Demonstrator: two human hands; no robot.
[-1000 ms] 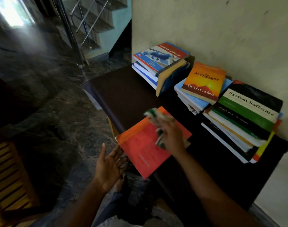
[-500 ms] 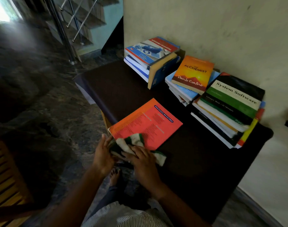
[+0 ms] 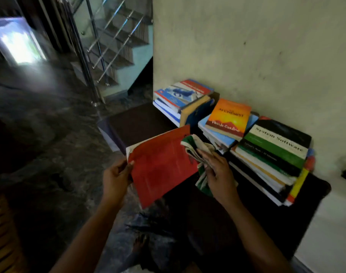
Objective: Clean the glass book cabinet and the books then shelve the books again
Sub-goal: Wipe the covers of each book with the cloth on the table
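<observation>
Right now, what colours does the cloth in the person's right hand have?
The cloth is green and white, which shows best in the head view.

print on red book (image 3: 160,164) blurred, cloth (image 3: 193,143) half hidden under right hand (image 3: 219,174), slatted wood (image 3: 1,233) cut by left edge

I read "ALCHEMIST" on the orange paperback (image 3: 228,117) atop the middle stack, with "Paulo Coelho" in white script beneath. The black, white and green softcover (image 3: 276,144) beside it bore "System Software". Its smaller lines, and the title on the red-and-blue book (image 3: 183,91), were too blurred.
</observation>
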